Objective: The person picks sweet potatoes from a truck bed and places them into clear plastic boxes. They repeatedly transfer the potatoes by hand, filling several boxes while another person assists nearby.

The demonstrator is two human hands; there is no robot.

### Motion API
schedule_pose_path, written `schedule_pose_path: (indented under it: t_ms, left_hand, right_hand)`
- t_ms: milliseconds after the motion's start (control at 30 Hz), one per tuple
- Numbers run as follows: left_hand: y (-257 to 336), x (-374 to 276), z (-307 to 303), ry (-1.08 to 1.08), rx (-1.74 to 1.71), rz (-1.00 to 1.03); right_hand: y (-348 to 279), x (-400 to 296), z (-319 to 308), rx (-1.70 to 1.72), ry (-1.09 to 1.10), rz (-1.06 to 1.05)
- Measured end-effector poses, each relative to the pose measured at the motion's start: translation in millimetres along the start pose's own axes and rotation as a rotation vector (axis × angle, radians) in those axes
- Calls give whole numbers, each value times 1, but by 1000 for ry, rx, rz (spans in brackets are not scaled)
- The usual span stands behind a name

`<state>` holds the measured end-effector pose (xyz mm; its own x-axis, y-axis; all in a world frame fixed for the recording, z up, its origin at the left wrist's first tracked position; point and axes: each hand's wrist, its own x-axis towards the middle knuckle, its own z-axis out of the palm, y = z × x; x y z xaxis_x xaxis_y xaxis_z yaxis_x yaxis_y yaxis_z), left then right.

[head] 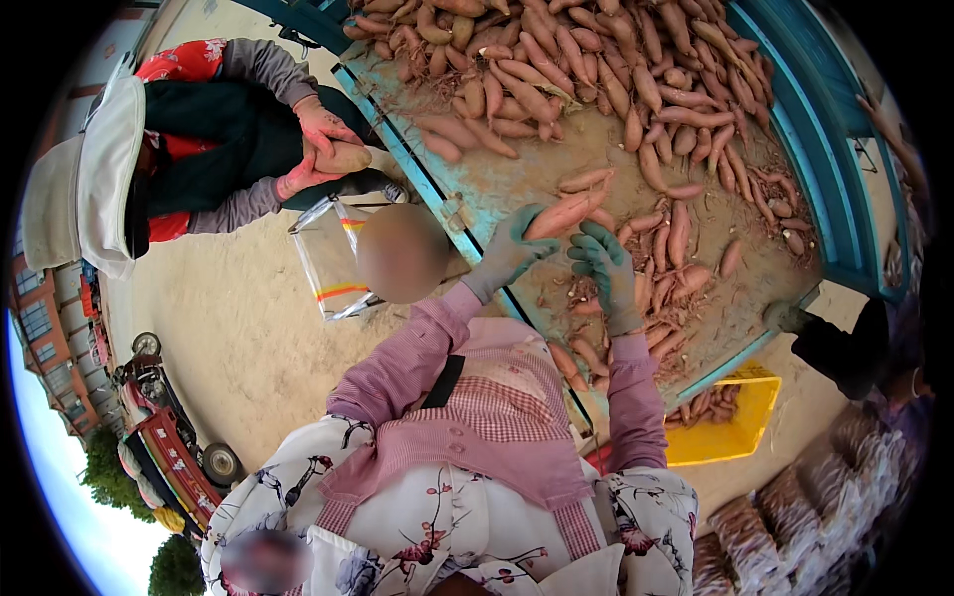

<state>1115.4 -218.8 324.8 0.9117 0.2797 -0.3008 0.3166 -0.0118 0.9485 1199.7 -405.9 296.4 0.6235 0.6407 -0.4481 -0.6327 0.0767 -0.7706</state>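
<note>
My left hand [513, 249], in a grey-green coated glove, grips a large pinkish sweet potato [564, 214] just above the truck bed. Close to its right, my right hand [605, 270] wears a matching glove. Its fingers are slightly curled and apart, with nothing visible in them. Beneath and beyond this hand lies a small heap of sweet potatoes [677, 235] with root scraps. A much larger pile of sweet potatoes [566, 59] covers the far part of the worn turquoise truck bed [514, 182].
At left, a person in pink-stained gloves [317, 138] holds a sweet potato [343, 158]. A woven bag [324, 253] stands below the bed edge, partly behind a blurred patch. A yellow crate [719, 439] holds sweet potatoes. Filled bags [797, 506] lie lower right; another person's gloved hand [786, 319] touches the bed.
</note>
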Motion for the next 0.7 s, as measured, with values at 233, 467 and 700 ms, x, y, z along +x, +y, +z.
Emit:
schedule_pose_path:
  t_ms: [233,467,700]
  left_hand:
    - [27,-21,24,270,855,387]
    - [37,-40,16,356,819,268]
    - [-14,-11,-23,359,-251,-220]
  right_hand:
    - [15,60,20,577,218,-114]
    - [-5,59,59,-804,515,-319]
    - [5,-37,87,-1009,-359,-539]
